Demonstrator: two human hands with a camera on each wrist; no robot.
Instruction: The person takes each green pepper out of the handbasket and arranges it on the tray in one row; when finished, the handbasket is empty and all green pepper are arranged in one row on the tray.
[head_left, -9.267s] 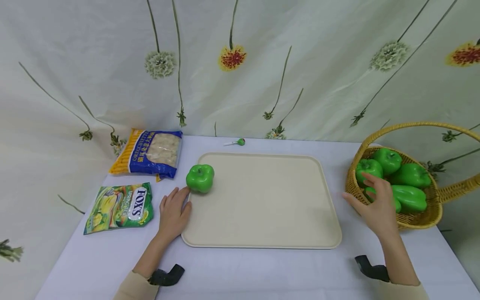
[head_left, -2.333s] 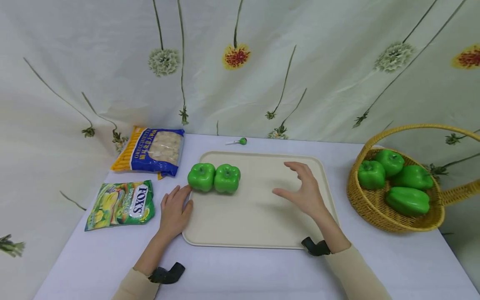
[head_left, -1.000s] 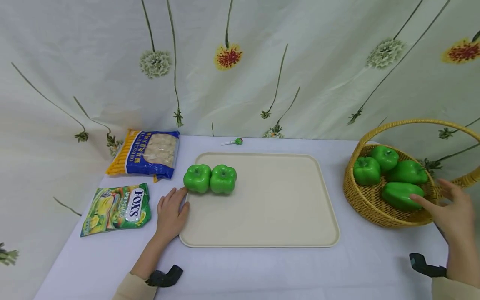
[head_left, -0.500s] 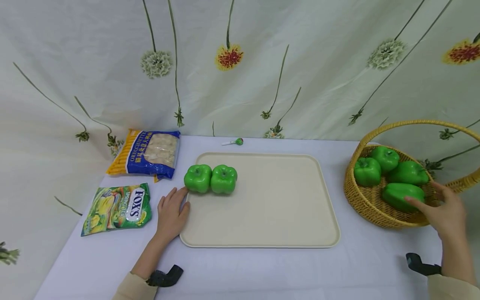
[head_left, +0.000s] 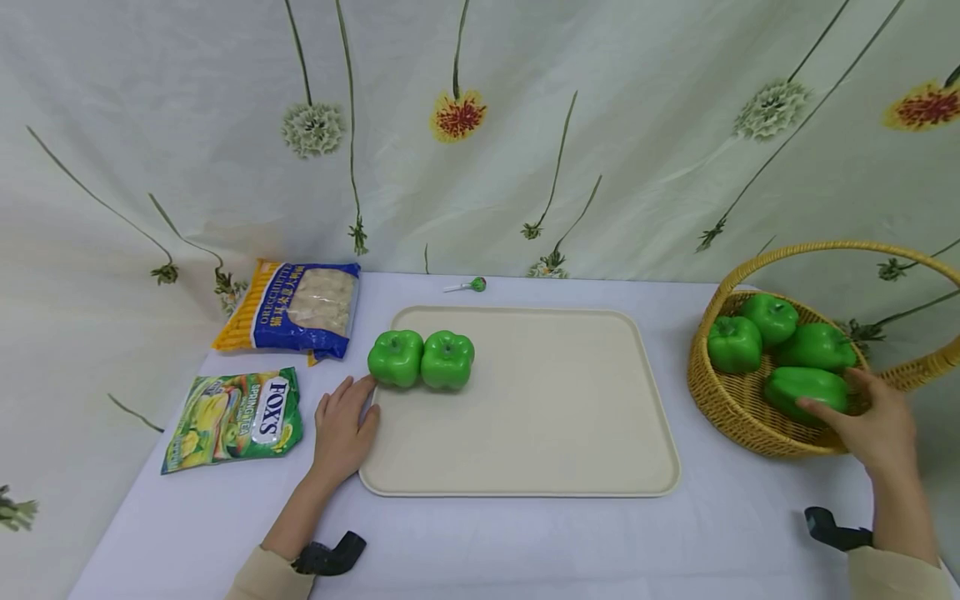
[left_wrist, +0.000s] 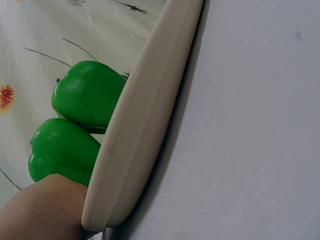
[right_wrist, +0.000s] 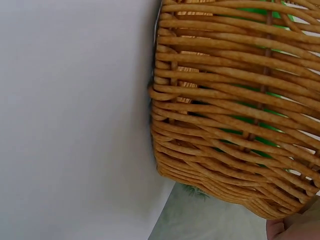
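Observation:
In the head view my right hand is over the near right rim of the wicker basket, thumb and fingers spread about the end of a long green pepper; whether they touch it I cannot tell. Several other green peppers lie in the basket. My left hand rests flat at the left edge of the beige tray, fingertips close to one green pepper. A second pepper stands right beside it. The right wrist view shows the basket's woven side and part of my hand.
A blue and orange pasta bag and a green candy bag lie left of the tray. Behind the tray is a small lollipop. The basket's tall handle arches above it, and a flowered cloth hangs behind the table.
A second pepper has come onto the tray since the oldest frame. Over the last second my right hand has moved left over the basket, closer to the long pepper. My left hand stays in place.

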